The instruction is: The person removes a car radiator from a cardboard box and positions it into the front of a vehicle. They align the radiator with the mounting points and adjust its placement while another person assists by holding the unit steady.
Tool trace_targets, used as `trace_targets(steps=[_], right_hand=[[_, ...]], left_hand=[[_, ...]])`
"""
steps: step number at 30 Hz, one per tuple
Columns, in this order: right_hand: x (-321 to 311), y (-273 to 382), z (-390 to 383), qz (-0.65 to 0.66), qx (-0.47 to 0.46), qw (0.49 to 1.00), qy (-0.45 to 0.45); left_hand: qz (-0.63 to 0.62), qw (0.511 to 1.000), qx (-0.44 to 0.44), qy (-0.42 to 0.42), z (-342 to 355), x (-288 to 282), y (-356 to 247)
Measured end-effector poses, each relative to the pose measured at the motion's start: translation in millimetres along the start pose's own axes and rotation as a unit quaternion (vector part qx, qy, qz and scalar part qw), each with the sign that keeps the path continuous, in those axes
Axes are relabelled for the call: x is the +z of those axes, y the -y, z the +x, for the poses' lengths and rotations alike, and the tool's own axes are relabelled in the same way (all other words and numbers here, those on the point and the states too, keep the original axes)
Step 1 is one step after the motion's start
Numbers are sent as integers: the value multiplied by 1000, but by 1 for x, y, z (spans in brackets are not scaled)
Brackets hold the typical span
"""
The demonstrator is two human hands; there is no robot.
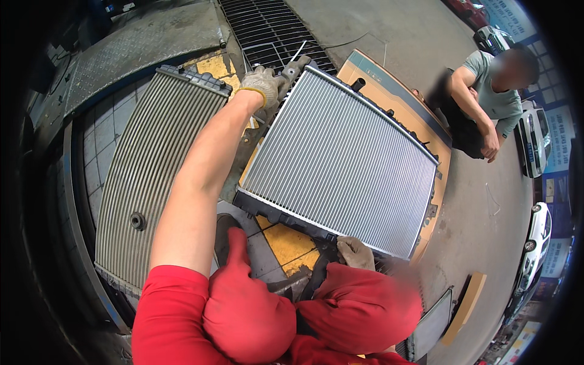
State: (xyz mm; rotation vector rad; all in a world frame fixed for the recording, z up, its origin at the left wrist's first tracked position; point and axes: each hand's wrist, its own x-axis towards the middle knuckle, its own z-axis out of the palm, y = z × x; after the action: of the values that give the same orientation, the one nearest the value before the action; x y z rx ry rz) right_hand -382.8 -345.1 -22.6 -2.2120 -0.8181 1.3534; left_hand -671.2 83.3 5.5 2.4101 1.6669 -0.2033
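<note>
My left hand (260, 85), in a grey glove, is closed on a metal bracket (290, 74) beside the top left corner of a new silver radiator (337, 158). The radiator lies on a cardboard box with its black plastic edge toward me. My gloved right hand (356, 252) grips that near edge at the right, its fingers partly hidden. An older, duller radiator (146, 128) lies on the left, with a round dark rubber piece (138, 220) on it. My red-clad legs are below.
A person (486, 97) in a grey T-shirt crouches at the right beside the cardboard (437, 182). A black floor grate (261, 30) and a metal plate (152, 48) lie at the back. Parked cars (532, 243) line the far right. A cardboard strip (465, 304) lies at lower right.
</note>
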Motion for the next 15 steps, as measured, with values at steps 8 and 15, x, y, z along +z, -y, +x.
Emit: trace_targets(steps=[8,15], right_hand=[[-5,-39,20,-66,-65,995,-44],[-7,-65,47,-34,-168,985,2]], left_hand=[[-127,969,-36,-207,-140,40,58],[-179,940,-266,-114,-468,135,57]])
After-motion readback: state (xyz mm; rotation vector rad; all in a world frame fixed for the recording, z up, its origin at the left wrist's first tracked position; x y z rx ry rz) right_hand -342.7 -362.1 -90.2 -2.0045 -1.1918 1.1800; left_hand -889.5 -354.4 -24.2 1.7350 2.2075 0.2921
